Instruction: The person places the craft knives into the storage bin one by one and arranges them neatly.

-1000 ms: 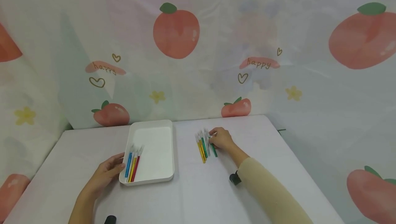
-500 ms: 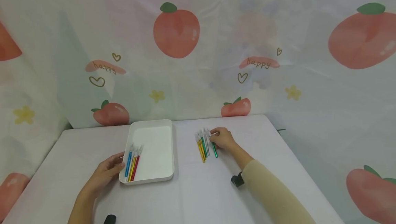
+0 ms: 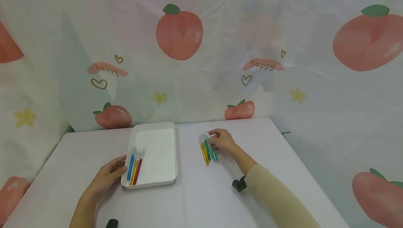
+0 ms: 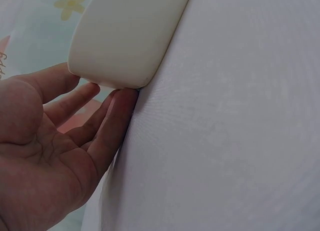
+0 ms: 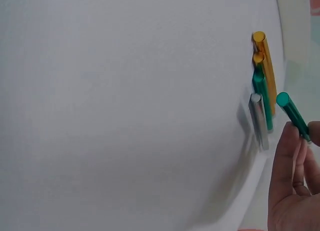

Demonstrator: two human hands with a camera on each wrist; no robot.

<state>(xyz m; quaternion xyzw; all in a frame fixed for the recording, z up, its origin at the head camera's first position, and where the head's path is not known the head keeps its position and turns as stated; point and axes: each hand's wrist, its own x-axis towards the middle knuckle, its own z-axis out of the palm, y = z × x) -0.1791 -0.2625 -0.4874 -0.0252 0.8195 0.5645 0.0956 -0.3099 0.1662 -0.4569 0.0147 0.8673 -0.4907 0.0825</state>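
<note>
My right hand (image 3: 222,140) pinches a green craft knife (image 5: 293,113) with a clear cap between thumb and fingers. In the right wrist view its butt end stands apart from a row on the table: gold craft knives (image 5: 268,71), another green craft knife (image 5: 262,101) and a silver craft knife (image 5: 258,122). The caps lie toward the back. My left hand (image 3: 108,172) holds the left edge of a white tray (image 3: 157,182), thumb at the rim and fingers against the outer wall (image 4: 120,46). Inside the tray's left side lie blue (image 3: 130,168), yellow (image 3: 135,172) and red craft knives (image 3: 137,171).
A white cloth (image 3: 195,200) covers the table. Black wrist-camera parts show below the right forearm (image 3: 239,184) and near the left wrist (image 3: 112,223). A peach-patterned curtain (image 3: 201,91) hangs behind and on both sides.
My right hand has shifted slightly left, bringing the green craft knife over close beside the row. The left hand and the tray have stayed put.
</note>
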